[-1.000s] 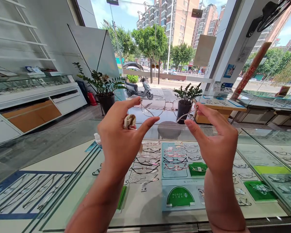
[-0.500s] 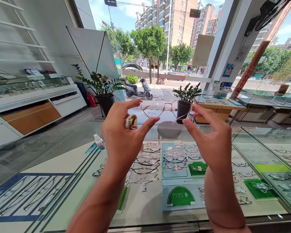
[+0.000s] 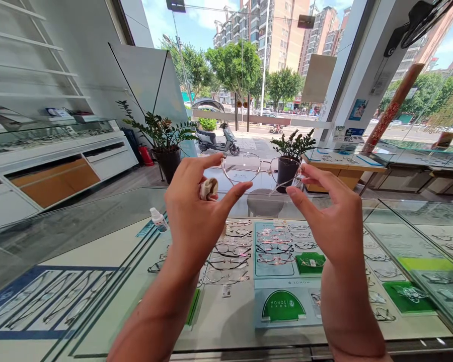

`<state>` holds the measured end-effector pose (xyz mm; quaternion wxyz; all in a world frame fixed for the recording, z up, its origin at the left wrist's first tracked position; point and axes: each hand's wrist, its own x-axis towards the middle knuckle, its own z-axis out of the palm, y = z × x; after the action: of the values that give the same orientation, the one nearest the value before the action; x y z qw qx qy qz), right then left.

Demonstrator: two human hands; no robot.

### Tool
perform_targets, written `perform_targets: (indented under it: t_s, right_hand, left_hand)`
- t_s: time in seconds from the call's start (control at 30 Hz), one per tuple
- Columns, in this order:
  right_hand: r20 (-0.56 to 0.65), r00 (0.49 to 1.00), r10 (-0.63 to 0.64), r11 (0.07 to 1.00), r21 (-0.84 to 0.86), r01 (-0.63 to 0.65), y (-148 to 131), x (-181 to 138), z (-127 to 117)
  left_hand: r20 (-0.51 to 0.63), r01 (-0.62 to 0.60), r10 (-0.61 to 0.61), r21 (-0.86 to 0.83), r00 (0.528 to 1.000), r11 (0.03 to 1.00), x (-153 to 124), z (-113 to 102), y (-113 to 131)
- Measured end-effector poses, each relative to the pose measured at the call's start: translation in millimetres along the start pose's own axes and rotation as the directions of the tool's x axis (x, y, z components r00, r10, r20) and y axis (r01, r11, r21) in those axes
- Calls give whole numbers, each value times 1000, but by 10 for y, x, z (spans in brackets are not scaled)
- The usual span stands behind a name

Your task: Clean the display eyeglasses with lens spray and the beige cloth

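A pair of thin metal-rimmed eyeglasses (image 3: 265, 162) is held up above the glass counter, facing the window. My left hand (image 3: 196, 201) grips its left end between thumb and forefinger, and a crumpled pale cloth (image 3: 209, 189) is tucked in the curled fingers of the same hand. At the other end, my right hand (image 3: 330, 211) pinches the frame by its right side. Below my hands, rows of eyeglasses (image 3: 275, 248) lie inside the display case. A small white spray bottle (image 3: 158, 219) stands on the counter to the left of my left wrist.
The glass counter (image 3: 113, 211) spans the foreground, with a green MOHOE sign (image 3: 283, 305) inside. Beyond it are a grey stool (image 3: 265, 202), a potted plant (image 3: 288, 171) and a larger one (image 3: 166, 163). A white cabinet (image 3: 113, 158) lines the left wall; a scooter (image 3: 219, 139) is outside.
The view has shifted slightly, so the scene and both hands sit a little further right. Both hands keep the same hold on the eyeglasses.
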<state>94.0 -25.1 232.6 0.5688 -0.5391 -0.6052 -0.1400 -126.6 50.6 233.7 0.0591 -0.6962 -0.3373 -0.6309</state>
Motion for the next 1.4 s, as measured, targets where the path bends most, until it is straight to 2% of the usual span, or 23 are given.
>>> perform_targets:
  t_s: [0.2, 0.77, 1.1, 1.4]
  right_hand:
    - [26, 999, 20, 1000, -20, -20, 15, 13, 6]
    - [4, 1000, 10, 1000, 7, -10, 11, 0, 31]
    - [-93, 994, -57, 998, 34, 60, -60, -20, 95]
    - [-115, 990, -85, 996, 26, 88, -83, -27, 100]
  left_hand:
    - [3, 6, -6, -2, 1000, 1000, 5, -9, 3]
    - [44, 95, -95, 1, 994, 995, 4, -42, 35]
    - [97, 172, -168, -39, 981, 984, 1, -14, -52]
    - [116, 181, -175, -35, 978, 983, 6, -8, -49]
